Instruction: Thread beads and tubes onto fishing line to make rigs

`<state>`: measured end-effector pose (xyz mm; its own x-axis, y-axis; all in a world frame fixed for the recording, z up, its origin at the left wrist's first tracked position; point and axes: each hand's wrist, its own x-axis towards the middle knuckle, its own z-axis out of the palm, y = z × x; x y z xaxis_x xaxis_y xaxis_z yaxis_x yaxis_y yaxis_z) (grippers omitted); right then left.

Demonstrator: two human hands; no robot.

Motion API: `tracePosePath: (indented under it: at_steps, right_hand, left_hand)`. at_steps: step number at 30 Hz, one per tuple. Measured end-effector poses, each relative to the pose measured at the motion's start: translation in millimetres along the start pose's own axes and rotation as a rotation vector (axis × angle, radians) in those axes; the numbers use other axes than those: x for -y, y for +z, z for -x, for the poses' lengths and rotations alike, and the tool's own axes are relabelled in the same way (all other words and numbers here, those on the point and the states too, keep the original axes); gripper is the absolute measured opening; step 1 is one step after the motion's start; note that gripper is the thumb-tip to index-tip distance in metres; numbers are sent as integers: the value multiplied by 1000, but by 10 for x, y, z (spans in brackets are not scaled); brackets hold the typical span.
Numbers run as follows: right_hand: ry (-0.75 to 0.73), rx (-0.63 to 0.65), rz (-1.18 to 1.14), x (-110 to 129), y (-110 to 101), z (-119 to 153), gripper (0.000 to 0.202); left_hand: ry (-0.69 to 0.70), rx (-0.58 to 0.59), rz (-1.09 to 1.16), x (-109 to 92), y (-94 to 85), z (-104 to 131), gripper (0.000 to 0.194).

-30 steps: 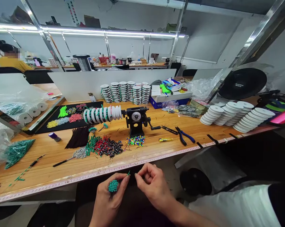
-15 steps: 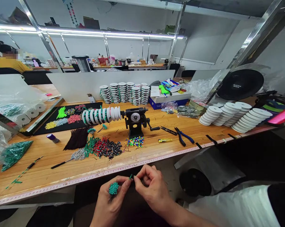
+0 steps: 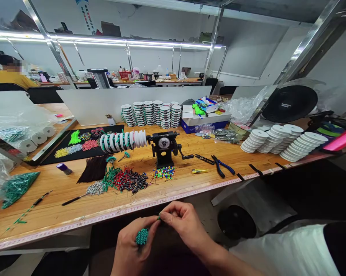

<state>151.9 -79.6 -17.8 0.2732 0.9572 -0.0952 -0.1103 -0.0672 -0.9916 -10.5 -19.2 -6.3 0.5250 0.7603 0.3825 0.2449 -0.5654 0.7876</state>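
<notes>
Below the table's front edge, my left hand [image 3: 135, 239] is closed around a bundle of thin pieces with green tips [image 3: 142, 237]. Its thumb and forefinger also pinch a small green piece [image 3: 159, 217]. My right hand [image 3: 182, 220] meets it there, with thumb and forefinger pressed together on the same small green piece, most of which the fingers hide. Beyond the hands, on the wooden table, lie loose green, red and black tubes [image 3: 127, 180] and a small heap of coloured beads [image 3: 164, 173].
A black hand-cranked winder [image 3: 164, 147] carries white spools [image 3: 122, 140]. Pliers [image 3: 223, 165] and a yellow tube [image 3: 200, 171] lie right of it. White spools [image 3: 254, 140] stand stacked at right. A person [image 3: 12, 73] sits at the far left.
The right fingers have closed in over the small green piece, hiding more of it. The left hand has turned slightly, and the green-tipped bundle now sits a little lower and further right.
</notes>
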Motion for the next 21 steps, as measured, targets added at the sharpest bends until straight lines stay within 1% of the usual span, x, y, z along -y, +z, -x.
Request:
tracePosePath:
  at_steps: [2,4,6,9,11,13,14,15,16,17,18,21]
  right_hand:
    - [46,38,-96,16,1,-22,39]
    - [70,57,-148,36,13,-33,42]
    - [85,74,-154,48,29,-34,42]
    - [88,100,-113,63,23,-18,37]
    - [59,128,-4,106,-29,9,25]
    - [-44,183,246,189,-117,46,9]
    - [-111,212,385,239,-163,64,5]
    - [-170,238,491,288,-202,78,9]
    - [-205,266,537,329,-227,86,15]
    - [-208,294,504,358,-235,87,19]
    - [-185,315,403,371,-223,80,21]
    - [-83,319,41,312,-103,33,14]
  left_hand:
    - [-19,15,5,18,-15,-5,7]
    - [-94,21,39,19,-29,-16,16]
    - [-201,13,101,4,-32,-29,24]
    - [-301,30,196,-34,-33,-55,23]
    - [-299,27,182,-54,-58,-83,26]
    - [-274,-10,117,-63,-113,-115,25]
    - [-262,-29,83,-66,-147,-130,24]
    - [-249,-37,56,-69,-180,-143,22]
    - [-237,-35,36,-75,-210,-154,21]
    - [-226,-26,23,-85,-232,-162,20]
    - [-213,-10,18,-99,-244,-167,19]
    - [-186,26,35,-161,-227,-163,16]
